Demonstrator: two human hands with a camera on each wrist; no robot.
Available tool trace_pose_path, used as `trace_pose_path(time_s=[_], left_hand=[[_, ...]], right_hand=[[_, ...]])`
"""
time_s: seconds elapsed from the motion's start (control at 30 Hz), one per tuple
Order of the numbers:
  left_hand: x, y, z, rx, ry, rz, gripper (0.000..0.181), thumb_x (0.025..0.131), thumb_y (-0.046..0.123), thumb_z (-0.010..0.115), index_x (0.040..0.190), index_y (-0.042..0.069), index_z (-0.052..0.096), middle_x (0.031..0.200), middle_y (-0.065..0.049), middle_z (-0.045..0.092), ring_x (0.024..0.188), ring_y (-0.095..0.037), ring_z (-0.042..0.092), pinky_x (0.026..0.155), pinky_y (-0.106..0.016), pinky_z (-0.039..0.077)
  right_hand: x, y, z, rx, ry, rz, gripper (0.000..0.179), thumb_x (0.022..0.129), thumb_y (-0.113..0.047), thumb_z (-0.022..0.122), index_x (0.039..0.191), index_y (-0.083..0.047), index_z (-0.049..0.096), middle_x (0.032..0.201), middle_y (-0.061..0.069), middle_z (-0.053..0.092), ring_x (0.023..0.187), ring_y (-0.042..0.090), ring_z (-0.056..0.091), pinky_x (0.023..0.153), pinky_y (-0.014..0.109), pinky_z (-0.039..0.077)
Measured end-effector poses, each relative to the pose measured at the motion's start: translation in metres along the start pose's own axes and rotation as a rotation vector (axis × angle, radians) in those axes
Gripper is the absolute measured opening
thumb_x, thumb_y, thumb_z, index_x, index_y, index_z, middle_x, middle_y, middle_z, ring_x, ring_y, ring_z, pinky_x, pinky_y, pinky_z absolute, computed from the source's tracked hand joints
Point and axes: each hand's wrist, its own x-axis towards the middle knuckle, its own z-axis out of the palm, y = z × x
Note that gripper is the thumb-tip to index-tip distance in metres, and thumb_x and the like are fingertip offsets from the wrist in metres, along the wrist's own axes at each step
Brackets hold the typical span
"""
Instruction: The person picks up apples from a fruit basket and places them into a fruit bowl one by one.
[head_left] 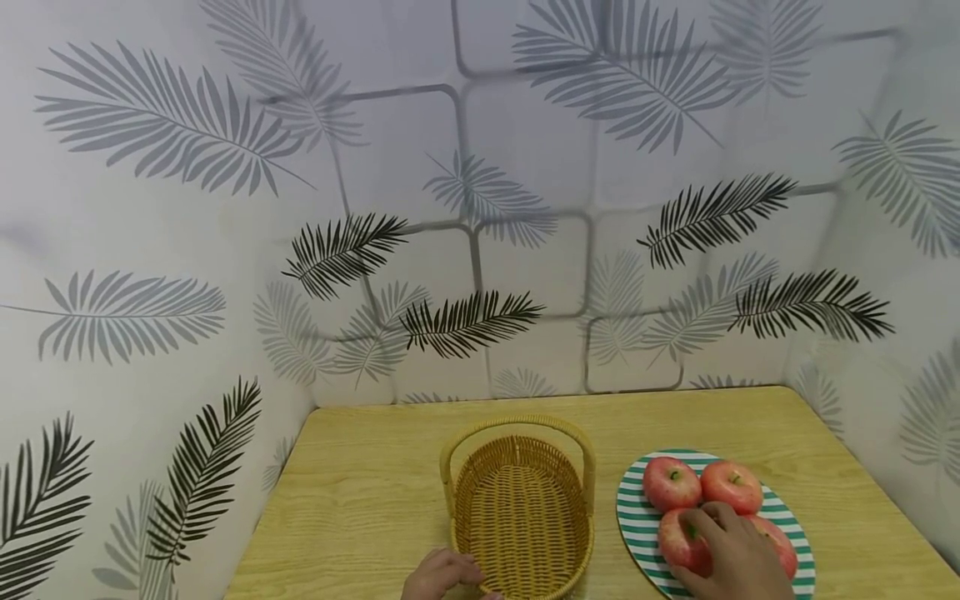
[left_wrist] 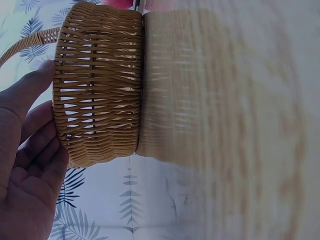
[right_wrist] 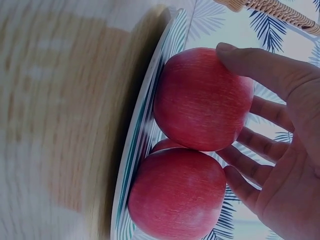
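A woven wicker basket (head_left: 517, 533) with an arched handle (head_left: 517, 422) stands upright on the table. My left hand (head_left: 442, 575) holds its near-left rim, and in the left wrist view the thumb and fingers (left_wrist: 37, 120) meet the rim's edge. To the right, several red apples lie on a green-and-white striped plate (head_left: 637, 527). My right hand (head_left: 738, 554) reaches over the plate and grips the near-left apple (head_left: 678, 542). In the right wrist view the thumb rests on that apple (right_wrist: 202, 100) and the fingers go behind it. A second apple (right_wrist: 177, 195) sits beside it.
Two more apples, one at the back left (head_left: 671, 483) and one at the back right (head_left: 731, 487), sit on the plate's far side. The light wooden table (head_left: 360, 492) meets leaf-patterned walls (head_left: 525, 250) at the back and sides.
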Motion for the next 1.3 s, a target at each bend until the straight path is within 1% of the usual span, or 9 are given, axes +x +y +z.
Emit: trace_pose_path(time_s=[0.17,0.37,0.67,0.77,0.87,1.07,1.13,1.23,1.3], left_hand=[[0.002,0.0,-0.003,0.004,-0.032,-0.013,0.016,0.071,0.016,0.087,0.082,0.017,0.076,0.084,0.011,0.069,0.084,-0.008,0.065,0.067,-0.022,0.052],[0.004,0.001,-0.007,0.036,-0.078,-0.042,0.015,0.075,0.027,0.086,0.084,0.023,0.074,0.083,0.01,0.069,0.086,-0.007,0.064,0.07,-0.025,0.055],[0.008,0.0,-0.01,0.095,-0.073,-0.042,0.019,0.071,0.031,0.089,0.08,0.026,0.073,0.079,0.015,0.065,0.081,-0.001,0.06,0.069,-0.022,0.053],[0.01,0.0,-0.012,0.108,-0.093,-0.037,0.019,0.07,0.029,0.089,0.08,0.026,0.072,0.079,0.015,0.064,0.078,0.002,0.057,0.066,-0.019,0.049],[0.013,0.002,-0.013,0.118,-0.1,-0.005,0.019,0.071,0.027,0.088,0.079,0.025,0.071,0.078,0.013,0.063,0.076,0.004,0.055,0.064,-0.017,0.046],[0.018,0.001,-0.015,0.159,-0.075,0.152,0.02,0.069,0.022,0.089,0.075,0.02,0.07,0.077,0.011,0.062,0.075,0.001,0.054,0.066,-0.016,0.045],[0.02,0.002,-0.016,0.165,-0.078,0.178,0.019,0.069,0.021,0.088,0.074,0.018,0.071,0.077,0.01,0.063,0.075,-0.001,0.056,0.067,-0.017,0.045],[0.023,0.004,-0.019,0.16,-0.138,0.15,0.016,0.075,0.024,0.085,0.074,0.018,0.071,0.077,0.01,0.063,0.075,0.0,0.055,0.065,-0.016,0.045],[0.026,0.007,-0.022,0.142,-0.218,0.092,0.015,0.08,0.027,0.081,0.075,0.017,0.071,0.079,0.01,0.062,0.076,0.002,0.054,0.064,-0.016,0.045]], right_hand=[[-0.001,-0.002,0.001,-0.008,0.033,0.0,0.052,0.067,-0.052,0.085,0.105,-0.021,0.067,0.098,-0.001,0.056,0.084,0.015,0.051,0.076,0.045,0.045],[0.0,-0.006,0.0,-0.012,0.092,0.001,0.048,0.073,-0.058,0.078,0.103,-0.022,0.068,0.096,-0.002,0.056,0.082,0.014,0.05,0.077,0.044,0.046],[0.003,-0.013,-0.006,0.023,0.09,0.012,0.061,0.074,-0.063,0.075,0.114,-0.018,0.068,0.101,-0.001,0.059,0.086,0.015,0.055,0.079,0.047,0.048],[0.005,-0.015,-0.009,0.028,0.089,0.001,0.061,0.074,-0.063,0.075,0.115,-0.018,0.068,0.102,-0.002,0.059,0.086,0.014,0.056,0.079,0.047,0.049],[0.007,-0.016,-0.012,0.045,0.104,-0.018,0.061,0.075,-0.063,0.075,0.117,-0.019,0.067,0.103,-0.003,0.059,0.085,0.013,0.055,0.078,0.047,0.049],[0.007,-0.019,-0.016,0.071,0.212,-0.101,0.058,0.076,-0.052,0.079,0.122,-0.018,0.067,0.102,-0.003,0.06,0.074,0.01,0.054,0.062,0.036,0.046],[0.007,-0.02,-0.018,0.082,0.25,-0.123,0.055,0.075,-0.048,0.081,0.12,-0.018,0.067,0.103,-0.002,0.061,0.074,0.012,0.057,0.059,0.034,0.046],[0.008,-0.024,-0.023,0.093,0.311,-0.152,0.049,0.074,-0.04,0.084,0.114,-0.018,0.069,0.103,-0.001,0.063,0.077,0.015,0.06,0.058,0.035,0.049],[0.009,-0.026,-0.027,0.102,0.339,-0.173,0.045,0.073,-0.037,0.084,0.111,-0.018,0.069,0.103,-0.001,0.063,0.076,0.015,0.06,0.058,0.034,0.049]])
